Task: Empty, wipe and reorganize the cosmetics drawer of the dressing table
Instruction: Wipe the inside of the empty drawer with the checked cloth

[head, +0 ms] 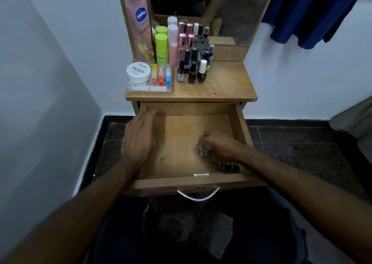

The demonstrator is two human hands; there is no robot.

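Right hand presses a patterned cloth, blurred, onto the drawer floor; bare wood stretches leftward. Left hand, fingers straight, rests on the left wall.

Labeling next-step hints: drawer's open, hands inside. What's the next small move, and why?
Probably sweep the cloth under the right hand leftward across the drawer floor: the cosmetics already stand on top, and the left hand rests on the drawer's left side.

Wooden brown drawer, speckled dark cloth, lime-green bottle.
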